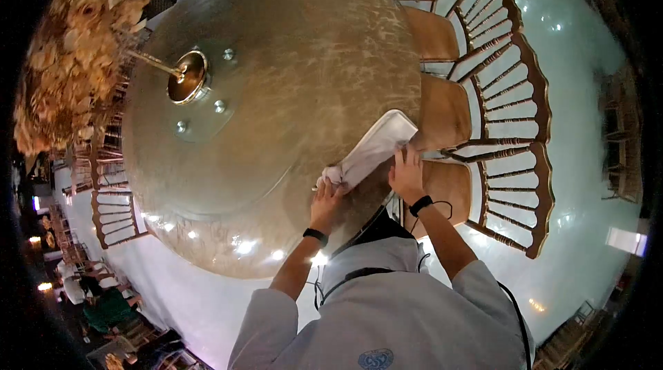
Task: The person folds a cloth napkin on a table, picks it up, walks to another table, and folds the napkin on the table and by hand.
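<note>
White cloth [376, 143] lies near the table's [276, 39] edge, likely light and limp, best held by the bunch [333, 175] our left hand [324, 206] touches, though whether it or our right hand [407, 175] pinches we cannot tell.

Banquet or event hall, judging by the fit-out. A large round table [311, 45] is lined on the right with matching spindle-back chairs [514, 118]. At left, a mass of pale gold flowers [86, 45] is carried on a gold-toned stand [186, 79], with small clear glass pieces [219, 105] set around its base. Lights are mirrored in the glossy pale floor [583, 156]. More chairs [110, 211] are placed at left, and a dark surround is dotted with small lamps [45, 286].
</note>
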{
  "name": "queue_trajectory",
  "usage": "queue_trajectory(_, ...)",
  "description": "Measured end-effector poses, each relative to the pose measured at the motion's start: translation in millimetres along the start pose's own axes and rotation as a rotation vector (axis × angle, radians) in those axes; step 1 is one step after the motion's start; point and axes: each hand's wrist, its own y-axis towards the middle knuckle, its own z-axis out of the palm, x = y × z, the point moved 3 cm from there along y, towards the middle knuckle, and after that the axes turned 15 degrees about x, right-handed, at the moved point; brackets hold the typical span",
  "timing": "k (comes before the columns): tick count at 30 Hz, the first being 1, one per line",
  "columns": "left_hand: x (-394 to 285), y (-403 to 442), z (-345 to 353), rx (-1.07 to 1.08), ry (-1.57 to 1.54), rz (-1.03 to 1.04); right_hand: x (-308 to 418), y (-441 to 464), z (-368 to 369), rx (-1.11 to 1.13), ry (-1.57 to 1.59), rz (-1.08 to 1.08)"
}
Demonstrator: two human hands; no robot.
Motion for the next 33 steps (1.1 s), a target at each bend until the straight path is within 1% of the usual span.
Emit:
queue_trajectory(2,3,-22,12,0.036,0.024,0.086,14,-2,0,-0.154,-0.171,-0.109)
queue_trajectory(3,0,-35,4,0.065,0.000,0.098,18,-2,2,-0.158,-0.178,-0.130)
queue_trajectory(4,3,-45,1,0.048,-0.002,0.084,21,-1,6,-0.064,-0.195,-0.134)
queue_trajectory(5,5,-58,0,0.086,-0.027,0.133,25,-1,11,0.029,-0.213,-0.134)
queue_trajectory(6,10,-71,2,0.124,-0.048,0.186,33,-4,13,0.019,-0.219,-0.147)
queue_trajectory(8,27,-96,16,0.081,-0.015,0.173,46,-15,23,0.167,-0.158,-0.173)
queue_trajectory(10,42,-127,17,-0.012,-0.162,0.167,49,-24,53,0.148,-0.150,-0.190)
queue_trajectory(12,64,-148,43,-0.028,-0.106,0.130,68,-39,67,0.109,-0.253,-0.255)
queue_trajectory(13,65,-156,39,0.027,-0.185,0.075,73,-44,78,0.089,-0.254,-0.248)
queue_trajectory(14,63,-164,35,0.004,-0.164,0.026,77,-48,90,0.118,-0.252,-0.217)
queue_trajectory(16,63,-169,37,-0.116,-0.135,0.067,86,-57,94,0.142,-0.247,-0.172)
queue_trajectory(17,62,-170,41,-0.114,-0.131,0.083,88,-65,98,0.185,-0.257,-0.139)
queue_trajectory(18,58,-170,39,-0.121,-0.124,0.036,89,-74,100,0.231,-0.266,-0.104)
queue_trajectory(19,56,-170,38,-0.126,-0.119,-0.011,90,-83,99,0.203,-0.244,-0.090)
queue_trajectory(20,55,-167,38,-0.116,-0.124,0.005,89,-90,99,0.207,-0.243,-0.071)
queue_trajectory(22,50,-163,39,-0.182,-0.100,0.019,83,-107,103,0.241,-0.208,-0.090)
queue_trajectory(24,47,-164,49,-0.175,-0.077,0.086,81,-126,102,0.208,-0.172,-0.013)
queue_trajectory(26,37,-165,55,-0.181,-0.008,0.169,80,-148,85,0.302,0.045,0.074)
queue_trajectory(27,31,-165,54,-0.210,-0.034,0.205,61,-152,106,0.285,0.122,0.108)
queue_trajectory(28,29,-163,58,-0.200,-0.037,0.227,50,-163,108,0.280,0.129,0.131)
queue_trajectory(30,23,-154,61,-0.090,-0.088,0.210,31,-181,107,0.256,0.318,0.163)
queue_trajectory(31,17,-150,59,-0.085,-0.087,0.231,24,-191,105,0.244,0.322,0.182)
queue_trajectory(33,1,-143,55,0.034,-0.200,0.294,9,-212,96,0.109,0.417,0.181)
